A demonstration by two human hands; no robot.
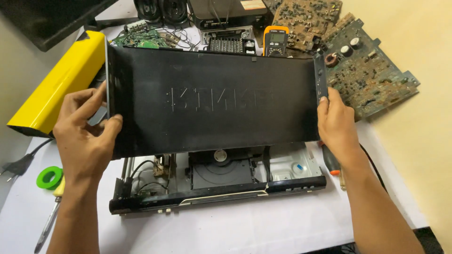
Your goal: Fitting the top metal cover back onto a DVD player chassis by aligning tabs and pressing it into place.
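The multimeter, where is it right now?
In the head view, the orange multimeter lies at the top centre of the table, just behind the black cover's upper edge, with circuit boards to its right.

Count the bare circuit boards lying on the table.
3, at least. One green board sits behind the black cover's left end; two brown boards lie at the right rear, one behind the other. The cover may hide more.
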